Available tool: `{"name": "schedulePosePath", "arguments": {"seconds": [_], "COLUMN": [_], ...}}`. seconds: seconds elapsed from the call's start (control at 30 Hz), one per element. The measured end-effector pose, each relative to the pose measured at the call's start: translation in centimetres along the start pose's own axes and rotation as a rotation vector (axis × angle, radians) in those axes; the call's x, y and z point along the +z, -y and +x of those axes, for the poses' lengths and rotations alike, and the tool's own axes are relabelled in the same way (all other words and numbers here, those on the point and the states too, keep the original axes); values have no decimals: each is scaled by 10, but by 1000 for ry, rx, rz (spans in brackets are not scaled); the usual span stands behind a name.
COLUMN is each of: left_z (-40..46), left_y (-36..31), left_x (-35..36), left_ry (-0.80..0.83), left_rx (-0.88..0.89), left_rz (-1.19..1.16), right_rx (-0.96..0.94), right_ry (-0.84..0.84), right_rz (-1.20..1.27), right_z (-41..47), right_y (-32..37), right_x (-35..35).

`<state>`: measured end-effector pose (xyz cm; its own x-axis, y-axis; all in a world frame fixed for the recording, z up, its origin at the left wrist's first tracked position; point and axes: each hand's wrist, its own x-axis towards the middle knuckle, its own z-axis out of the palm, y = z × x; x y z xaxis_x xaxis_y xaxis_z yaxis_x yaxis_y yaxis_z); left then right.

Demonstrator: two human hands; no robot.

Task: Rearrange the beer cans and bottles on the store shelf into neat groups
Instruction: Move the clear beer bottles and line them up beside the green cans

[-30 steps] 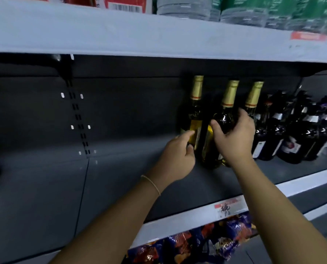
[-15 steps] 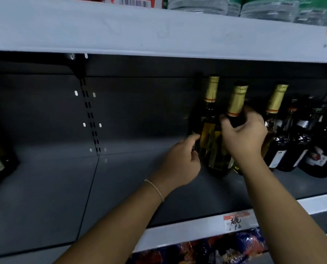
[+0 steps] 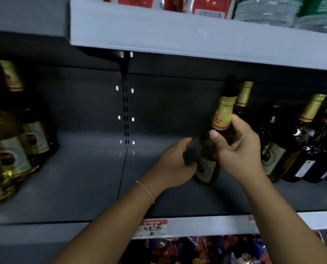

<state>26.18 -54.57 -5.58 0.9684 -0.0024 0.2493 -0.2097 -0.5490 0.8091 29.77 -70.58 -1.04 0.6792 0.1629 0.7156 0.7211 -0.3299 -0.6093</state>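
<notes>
My right hand (image 3: 237, 149) grips a gold-foil-necked beer bottle (image 3: 209, 161) by its shoulder and tilts it toward me; its base rests on the grey shelf (image 3: 82, 187). Just left of the bottle's lower body, my left hand (image 3: 175, 164) has its fingers apart and its thumb near the label. Behind stands a second gold-necked bottle (image 3: 243, 96), and a third (image 3: 309, 111) is to the right. A group of like bottles (image 3: 15, 141) stands at the far left.
Dark wine bottles (image 3: 311, 161) crowd the right end of the shelf. The upper shelf edge (image 3: 178, 37) hangs low above the bottle necks, with packs on top. A price tag (image 3: 152, 227) marks the front rail; wrapped snacks (image 3: 197, 250) lie below.
The view has swung left, bringing the left group of bottles into sight. My right hand has pulled one bottle forward and leftward, tilting it; my left hand has come off the bottle and opened.
</notes>
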Motion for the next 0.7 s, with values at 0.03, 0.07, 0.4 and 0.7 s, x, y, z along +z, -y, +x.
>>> {"name": "schedulePosePath", "arguments": {"seconds": [0.03,0.07,0.4,0.7], "left_z": [-5,-10,-57,-89], "left_y": [4,10,51,103], "left_x": [-9,-18,-107,-180], "left_ry": [8,16,-82,-227], "left_rx": [-14,-27,-10,-58], "left_rz": [-8,-17,-73,-68], "right_rx": [-9,-20,-169,-203], "right_ry": [34,65,175,276], "right_rz": [13,15,-57,73], "right_z": [-1,-2,-16,-17], "right_y": [7,14,82,132], "right_x": [8,17,117,206]}}
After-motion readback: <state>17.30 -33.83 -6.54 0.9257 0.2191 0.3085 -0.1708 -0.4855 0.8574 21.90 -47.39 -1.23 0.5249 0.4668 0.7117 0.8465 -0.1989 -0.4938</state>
